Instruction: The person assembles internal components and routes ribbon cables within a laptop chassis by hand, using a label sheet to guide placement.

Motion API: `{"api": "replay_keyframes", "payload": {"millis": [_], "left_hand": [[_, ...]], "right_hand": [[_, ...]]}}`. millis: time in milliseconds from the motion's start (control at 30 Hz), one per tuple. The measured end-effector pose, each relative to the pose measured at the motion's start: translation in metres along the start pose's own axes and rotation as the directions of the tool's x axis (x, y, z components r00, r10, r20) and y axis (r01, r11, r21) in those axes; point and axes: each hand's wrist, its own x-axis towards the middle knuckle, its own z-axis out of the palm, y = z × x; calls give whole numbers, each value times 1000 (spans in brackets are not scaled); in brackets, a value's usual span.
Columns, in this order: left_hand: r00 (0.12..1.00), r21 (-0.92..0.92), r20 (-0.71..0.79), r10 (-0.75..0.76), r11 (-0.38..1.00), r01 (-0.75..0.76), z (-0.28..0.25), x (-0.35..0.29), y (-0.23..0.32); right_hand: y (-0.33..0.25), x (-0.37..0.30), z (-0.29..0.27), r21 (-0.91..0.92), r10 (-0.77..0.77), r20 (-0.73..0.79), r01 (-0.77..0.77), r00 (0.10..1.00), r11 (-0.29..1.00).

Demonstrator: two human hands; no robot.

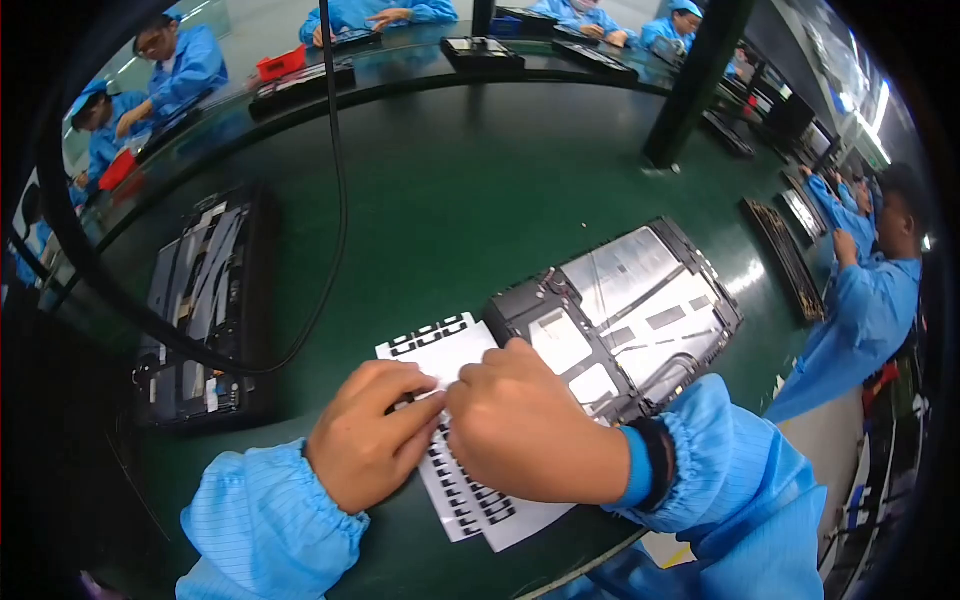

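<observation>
White sheets [440, 352]: overlapping on the counter [430, 220], partly beneath my fingers; an uneven pull could slide or crease them.
Black pieces [490, 500]: in rows on the sheets; if they are sticky, as I judge, a hasty lift could fold or tear one.
Left hand [368, 430]: fingers bent, tips gathered at the sheets; I cannot tell what they pinch. Weak pressure could let the paper shift.
Right hand [520, 425]: curled tight against the left, its fingertips hidden; I cannot tell whether it grasps anything.
Silver-plated case [625, 270]: just beyond my right wrist; my right sleeve [740, 470] could snag its edge if I swing outward.
Cable [338, 150]: looping toward the other case [238, 290] at left; a wide reach could catch it.
</observation>
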Motion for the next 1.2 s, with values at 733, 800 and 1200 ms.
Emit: {"api": "replay_keyframes", "payload": {"millis": [733,800,1200], "left_hand": [[999,154,36,-22,988,16,6,2,9],[997,183,61,-40,983,28,4,3,14],[869,-86,137,475,880,-467,45,69,84]], "right_hand": [[10,-14,-5,421,-86,-271,198,959,885],[25,-34,-33,476,-105,-224,203,969,856],[117,-135,-101,693,328,47,-267,943,669]]}}
